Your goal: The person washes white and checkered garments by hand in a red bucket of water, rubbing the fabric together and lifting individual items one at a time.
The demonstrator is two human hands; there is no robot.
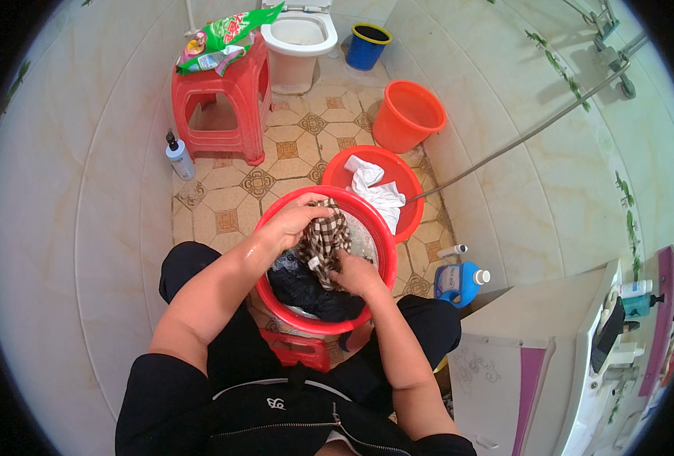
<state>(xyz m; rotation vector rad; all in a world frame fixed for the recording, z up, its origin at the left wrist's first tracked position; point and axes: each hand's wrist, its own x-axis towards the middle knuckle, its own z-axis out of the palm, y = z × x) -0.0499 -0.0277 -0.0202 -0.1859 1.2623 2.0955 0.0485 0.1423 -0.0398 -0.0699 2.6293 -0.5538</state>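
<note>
A brown-and-white checked cloth garment [326, 235] is bunched up between my hands over a red plastic basin [391, 259]. My left hand [298, 221] grips its upper part, thumb pointing right across the fabric. Lower down, my right hand [358, 273] pinches the other end, near a small white tag. Wet dark clothing [308, 288] fills the near side of the basin, with suds around it. Foamy water [364, 236] shows at the right inside the rim. How deep the garment's lower end reaches is hidden.
Behind the basin, a second red basin [414, 219] holds white cloth [374, 185] and the end of a hose [519, 139]. An orange bucket [408, 117], red stool [223, 114] with a detergent bag [223, 37], pump bottle [180, 159], blue jug [456, 284] and toilet [297, 51] stand around.
</note>
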